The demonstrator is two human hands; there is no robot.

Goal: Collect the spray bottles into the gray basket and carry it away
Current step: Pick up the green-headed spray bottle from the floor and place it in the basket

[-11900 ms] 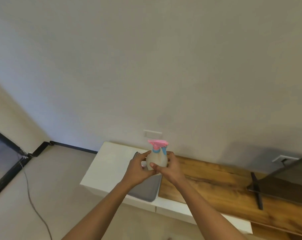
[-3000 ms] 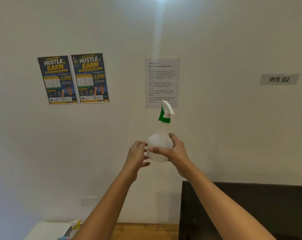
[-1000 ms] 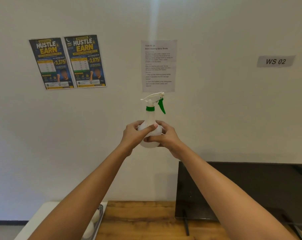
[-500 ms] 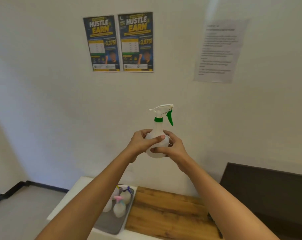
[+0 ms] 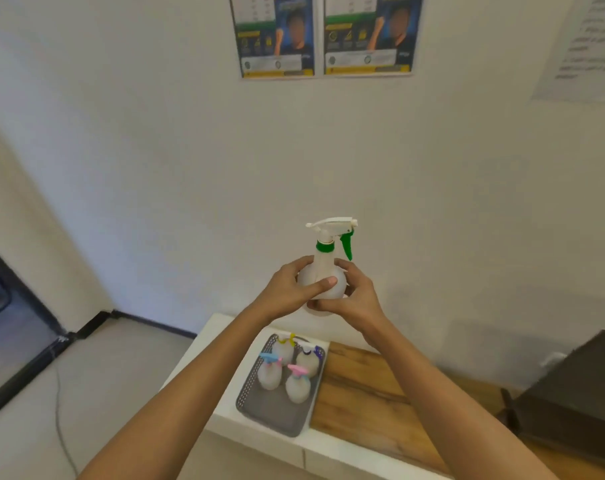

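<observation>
I hold a white spray bottle with a green trigger and collar (image 5: 323, 268) upright in the air with both hands. My left hand (image 5: 289, 291) wraps its round body from the left, and my right hand (image 5: 351, 296) cups it from the right and below. Under my hands, the gray basket (image 5: 277, 410) sits on the white end of a low cabinet. Several small white spray bottles stand in its far half, with yellow (image 5: 283, 349), dark blue (image 5: 308, 360), light blue (image 5: 269, 372) and pink (image 5: 297, 384) tops.
The white cabinet (image 5: 204, 362) continues right as a wooden top (image 5: 370, 400) against the wall. A dark screen (image 5: 571, 382) stands at the right. Posters (image 5: 323, 39) and a printed sheet (image 5: 585, 46) hang on the wall. A cable (image 5: 56, 393) lies on the floor left.
The view has tilted down and left, so the basket and its bottles show fully. Both hands still grip the green-trigger bottle, which now sits lower, above the basket.
</observation>
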